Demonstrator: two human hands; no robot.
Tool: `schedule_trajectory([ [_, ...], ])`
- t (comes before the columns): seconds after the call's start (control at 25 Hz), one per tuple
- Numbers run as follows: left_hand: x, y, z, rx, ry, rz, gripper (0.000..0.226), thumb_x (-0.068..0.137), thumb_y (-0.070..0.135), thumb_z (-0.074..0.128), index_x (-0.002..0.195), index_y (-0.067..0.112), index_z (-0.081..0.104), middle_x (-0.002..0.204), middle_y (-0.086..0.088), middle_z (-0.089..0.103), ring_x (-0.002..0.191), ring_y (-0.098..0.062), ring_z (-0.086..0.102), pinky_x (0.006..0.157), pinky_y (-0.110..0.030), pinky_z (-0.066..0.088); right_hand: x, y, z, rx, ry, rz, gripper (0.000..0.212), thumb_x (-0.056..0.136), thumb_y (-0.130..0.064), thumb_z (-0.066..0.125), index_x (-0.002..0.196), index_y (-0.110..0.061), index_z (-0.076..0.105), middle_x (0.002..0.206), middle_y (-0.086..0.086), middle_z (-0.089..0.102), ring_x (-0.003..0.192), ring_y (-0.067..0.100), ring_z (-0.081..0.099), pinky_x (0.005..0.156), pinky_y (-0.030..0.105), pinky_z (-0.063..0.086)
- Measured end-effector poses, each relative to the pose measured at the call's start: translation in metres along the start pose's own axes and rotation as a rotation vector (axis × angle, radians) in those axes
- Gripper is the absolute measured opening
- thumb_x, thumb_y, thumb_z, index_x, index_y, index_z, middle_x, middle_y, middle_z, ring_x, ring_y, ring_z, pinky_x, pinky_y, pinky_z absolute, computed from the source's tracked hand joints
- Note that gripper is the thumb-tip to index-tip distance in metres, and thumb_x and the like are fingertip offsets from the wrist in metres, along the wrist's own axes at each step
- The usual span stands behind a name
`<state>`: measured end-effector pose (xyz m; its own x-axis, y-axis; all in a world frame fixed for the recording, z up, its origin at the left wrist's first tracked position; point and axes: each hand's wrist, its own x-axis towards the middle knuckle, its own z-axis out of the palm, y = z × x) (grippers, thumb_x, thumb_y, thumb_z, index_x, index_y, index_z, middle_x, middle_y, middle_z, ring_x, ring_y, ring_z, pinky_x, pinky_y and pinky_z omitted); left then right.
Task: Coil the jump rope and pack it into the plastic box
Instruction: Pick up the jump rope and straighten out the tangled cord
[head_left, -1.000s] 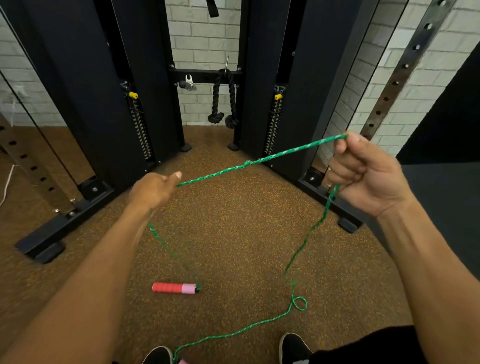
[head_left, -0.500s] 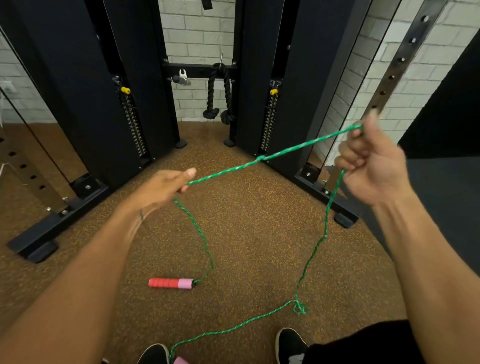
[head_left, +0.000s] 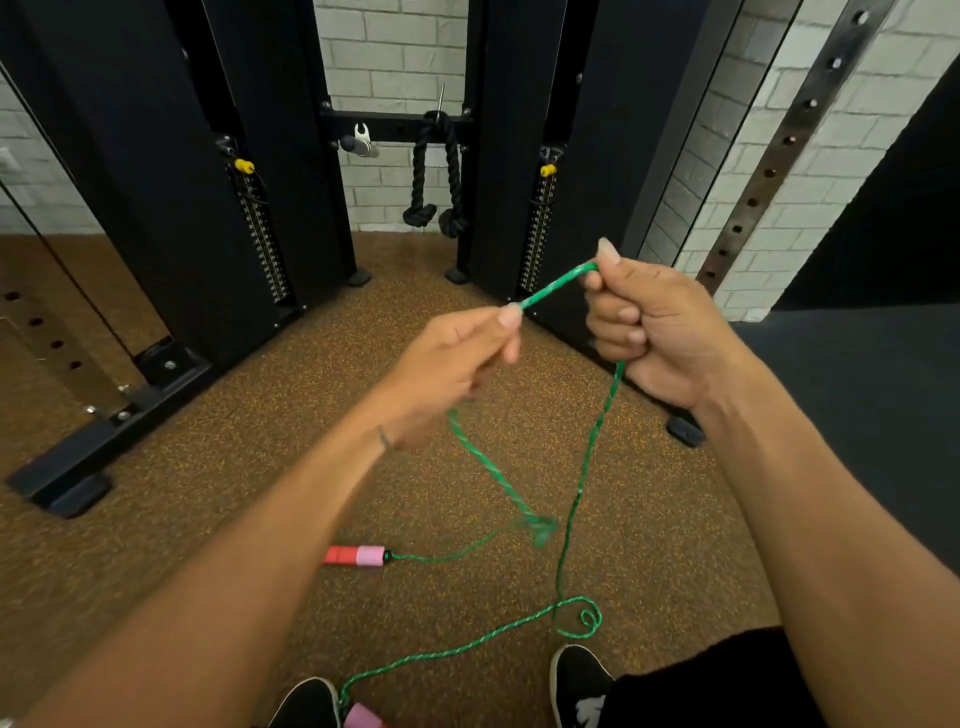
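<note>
A green jump rope (head_left: 587, 467) runs through both hands. My right hand (head_left: 654, 332) is fisted around it at chest height, and my left hand (head_left: 457, 358) pinches it just to the left, a short taut stretch between them. One strand drops from the left hand, blurred, to a red and pink handle (head_left: 356, 555) lying on the floor. Another strand falls from the right fist, curls on the floor and ends at a second pink handle (head_left: 363, 717) between my shoes. No plastic box is in view.
A black cable machine (head_left: 156, 182) with two weight stacks stands ahead on the brown speckled floor, its base feet (head_left: 78, 467) reaching toward me on both sides. A black triceps rope (head_left: 436, 176) hangs between the columns. A perforated steel upright (head_left: 789, 140) leans at right.
My left hand has slid along the rope toward the right hand, shortening the stretch between them. The slack below the left hand now swings loose, and the red handle has shifted slightly.
</note>
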<state>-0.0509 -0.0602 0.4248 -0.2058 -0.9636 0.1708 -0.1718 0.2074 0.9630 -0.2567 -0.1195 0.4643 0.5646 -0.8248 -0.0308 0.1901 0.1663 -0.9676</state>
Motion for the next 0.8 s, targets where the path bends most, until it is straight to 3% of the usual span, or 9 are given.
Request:
schedule_trajectory([
  [0.08,-0.002,-0.032,-0.048,0.581,0.159,0.03,0.044,0.092,0.063,0.036,0.072,0.027,0.053,0.061,0.007,0.049,0.053,-0.012,0.045,0.051,-0.024,0.036,-0.016,-0.019,-0.012,0.177,-0.19,0.053,0.033,0.102,-0.027,0.044,0.073,-0.017,0.056,0.045,-0.012,0.033,0.032,0.001,0.029,0.033,0.015,0.016],
  [0.16,-0.022,-0.072,-0.101,1.088,0.203,-0.231,0.059,0.085,0.077,0.019,0.085,0.034,0.06,0.071,0.001,0.063,0.066,-0.019,0.062,0.06,-0.032,0.052,-0.03,-0.043,-0.022,0.516,-0.373,-0.03,0.031,0.1,-0.02,0.038,0.074,-0.014,0.054,0.047,-0.01,0.029,0.034,0.004,0.025,0.034,0.015,0.013],
  [0.2,-0.031,-0.09,-0.117,1.173,0.2,-0.396,0.071,0.081,0.08,0.012,0.094,0.033,0.064,0.08,-0.003,0.068,0.076,-0.025,0.067,0.069,-0.04,0.056,-0.034,-0.053,-0.024,0.597,-0.369,-0.095,0.031,0.102,-0.02,0.036,0.076,-0.014,0.053,0.047,-0.01,0.029,0.035,0.004,0.023,0.035,0.016,0.012],
  [0.32,-0.03,-0.108,-0.114,0.927,0.181,-0.604,0.085,0.07,0.091,0.022,0.098,0.022,0.062,0.094,-0.01,0.07,0.09,-0.033,0.067,0.081,-0.047,0.055,-0.029,-0.051,-0.013,0.388,-0.201,-0.14,0.039,0.108,-0.026,0.027,0.082,-0.019,0.055,0.045,-0.008,0.029,0.033,0.002,0.023,0.034,0.015,0.012],
  [0.44,-0.014,-0.072,-0.069,0.426,-0.067,-0.401,0.102,0.05,0.083,0.071,0.136,0.036,0.044,0.132,0.002,0.058,0.122,-0.019,0.056,0.098,-0.041,0.048,-0.014,-0.024,0.015,0.166,-0.233,0.05,0.034,0.107,-0.028,0.034,0.085,-0.017,0.057,0.045,-0.01,0.036,0.032,0.0,0.03,0.032,0.015,0.014],
  [0.52,-0.005,-0.035,-0.037,0.116,-0.133,-0.19,0.092,0.066,0.053,0.081,0.145,0.032,0.038,0.14,0.0,0.054,0.129,-0.017,0.052,0.106,-0.043,0.046,-0.008,-0.01,0.032,-0.022,-0.243,0.166,0.031,0.105,-0.028,0.042,0.083,-0.015,0.06,0.047,-0.008,0.035,0.032,0.001,0.03,0.032,0.016,0.015],
  [0.64,0.008,0.014,-0.007,-0.069,-0.156,0.117,0.041,0.09,0.028,0.067,0.12,0.001,0.06,0.086,-0.01,0.057,0.075,-0.015,0.057,0.065,-0.027,0.049,-0.004,-0.008,0.038,-0.016,-0.208,0.214,0.029,0.104,-0.029,0.046,0.081,-0.015,0.058,0.046,-0.008,0.037,0.03,0.0,0.033,0.03,0.014,0.018],
  [0.72,0.013,0.022,-0.014,-0.07,0.011,0.14,0.032,0.099,0.033,0.051,0.096,0.006,0.068,0.062,-0.002,0.039,0.056,-0.009,0.035,0.051,-0.022,0.032,-0.009,-0.019,0.025,0.089,-0.252,0.23,0.03,0.104,-0.031,0.045,0.08,-0.016,0.055,0.046,-0.009,0.039,0.03,0.0,0.037,0.03,0.013,0.022],
  [0.8,0.017,0.003,-0.048,-0.196,0.323,0.035,0.038,0.102,0.039,0.042,0.077,0.02,0.063,0.055,0.011,0.041,0.052,-0.007,0.035,0.051,-0.02,0.035,-0.022,-0.031,0.008,0.194,-0.333,0.221,0.03,0.104,-0.03,0.041,0.08,-0.016,0.053,0.046,-0.01,0.041,0.032,0.001,0.043,0.03,0.012,0.027],
])
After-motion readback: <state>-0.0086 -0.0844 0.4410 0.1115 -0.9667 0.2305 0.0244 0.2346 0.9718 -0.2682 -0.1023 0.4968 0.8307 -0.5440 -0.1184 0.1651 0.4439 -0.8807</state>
